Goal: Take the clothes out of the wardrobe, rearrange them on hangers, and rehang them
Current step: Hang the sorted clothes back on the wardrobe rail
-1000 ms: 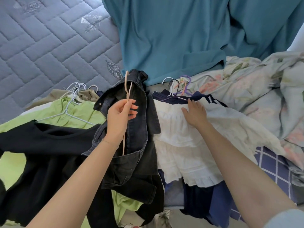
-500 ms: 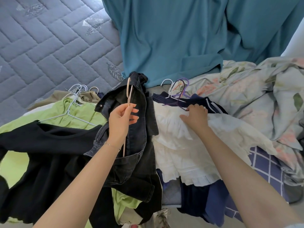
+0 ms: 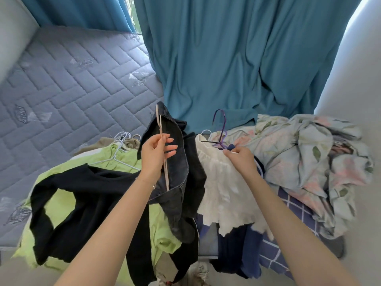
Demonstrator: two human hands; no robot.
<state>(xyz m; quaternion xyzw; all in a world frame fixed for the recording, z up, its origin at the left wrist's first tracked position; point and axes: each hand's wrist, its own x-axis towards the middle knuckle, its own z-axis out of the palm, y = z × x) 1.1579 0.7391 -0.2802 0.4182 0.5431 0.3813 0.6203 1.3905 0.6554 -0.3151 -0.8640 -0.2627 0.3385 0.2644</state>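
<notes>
Two garments in hand, many still heaped beneath: left hand (image 3: 156,153) pinches a pale hanger (image 3: 162,145) carrying dark denim (image 3: 181,174), right hand (image 3: 240,159) pinches a purple hanger (image 3: 221,129) atop the white garment (image 3: 222,186); rehanging apparently remains.
</notes>
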